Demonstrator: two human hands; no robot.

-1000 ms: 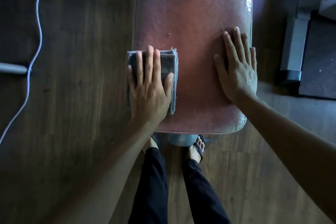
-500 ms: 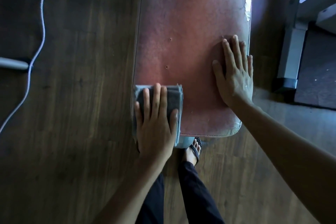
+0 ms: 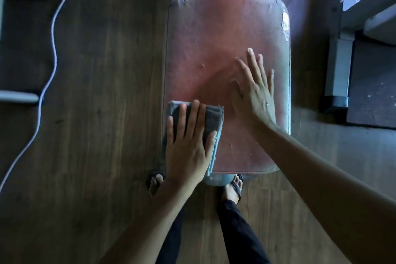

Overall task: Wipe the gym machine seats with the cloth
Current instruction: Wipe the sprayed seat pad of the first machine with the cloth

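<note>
The left hand (image 3: 188, 148) presses flat, fingers spread, on the folded grey cloth (image 3: 211, 120) at the red seat pad's (image 3: 214, 49) near left corner. Farther along the pad, the right hand (image 3: 255, 94) lies open, gripping nothing. The overhanging cloth could slip off that edge.

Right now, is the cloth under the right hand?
No, the folded cloth lies under the left hand; the right hand rests bare on the seat.

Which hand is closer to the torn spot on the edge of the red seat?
The right hand. It lies flat on the seat just below the torn spot. The left hand presses the cloth at the opposite near corner.
</note>
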